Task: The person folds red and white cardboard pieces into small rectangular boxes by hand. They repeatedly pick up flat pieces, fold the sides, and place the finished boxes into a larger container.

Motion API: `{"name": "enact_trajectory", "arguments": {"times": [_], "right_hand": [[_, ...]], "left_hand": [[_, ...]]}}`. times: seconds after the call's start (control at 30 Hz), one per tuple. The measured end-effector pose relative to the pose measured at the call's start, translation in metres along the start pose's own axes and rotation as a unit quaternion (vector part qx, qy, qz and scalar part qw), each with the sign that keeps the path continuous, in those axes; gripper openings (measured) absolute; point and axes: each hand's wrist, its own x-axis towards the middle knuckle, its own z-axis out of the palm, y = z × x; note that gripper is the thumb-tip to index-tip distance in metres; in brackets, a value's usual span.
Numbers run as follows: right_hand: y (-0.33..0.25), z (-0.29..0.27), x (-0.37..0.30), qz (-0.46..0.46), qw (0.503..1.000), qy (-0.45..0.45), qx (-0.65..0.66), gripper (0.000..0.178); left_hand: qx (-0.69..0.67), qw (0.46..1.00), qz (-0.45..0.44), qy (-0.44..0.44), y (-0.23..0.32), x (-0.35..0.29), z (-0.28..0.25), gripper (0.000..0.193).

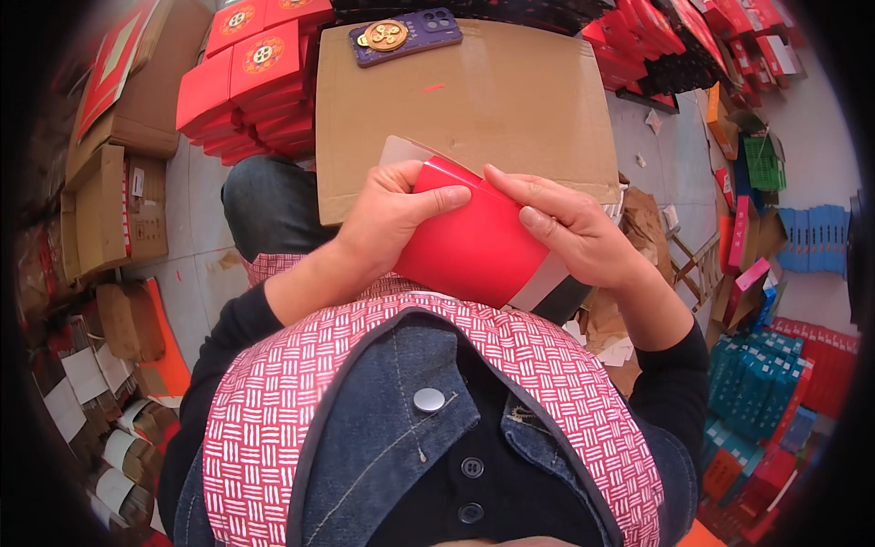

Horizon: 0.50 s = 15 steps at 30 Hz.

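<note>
A glossy red card piece (474, 251) with pale grey flaps is held in front of my apron, above my lap. It looks curved along its top edge, like a folded carton blank. My left hand (392, 205) grips its upper left corner, thumb lying over the red face and fingers behind. At the upper right edge, my right hand (574, 228) pinches the card between the thumb and the extended index finger. A pale flap (401, 150) sticks up beyond the left fingers. The fingers behind the card are hidden.
Ahead stands a brown cardboard surface (492, 100) with a dark blue phone (410, 36) near its far edge. Red boxes (264, 68) are stacked at the left, and more red pieces (629, 46) lie at the far right. Blue-green packs (756, 383) and crumpled brown paper (643, 237) lie to the right.
</note>
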Motion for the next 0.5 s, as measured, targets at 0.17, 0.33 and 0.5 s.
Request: {"name": "enact_trajectory", "arguments": {"times": [0.17,0.33,0.5], "right_hand": [[0.006,0.000,0.000,-0.010,1.000,-0.017,0.008,0.040],[0.016,0.004,-0.002,-0.052,0.998,-0.029,-0.002,0.040],[0.004,0.013,0.001,-0.033,0.989,0.023,-0.145,0.044]], "left_hand": [[0.003,1.000,0.010,0.005,-0.003,0.001,-0.001,0.014],[0.011,0.999,0.032,-0.002,-0.005,0.001,-0.001,0.015],[0.044,0.998,0.035,-0.005,-0.001,0.006,-0.006,0.015]]}}
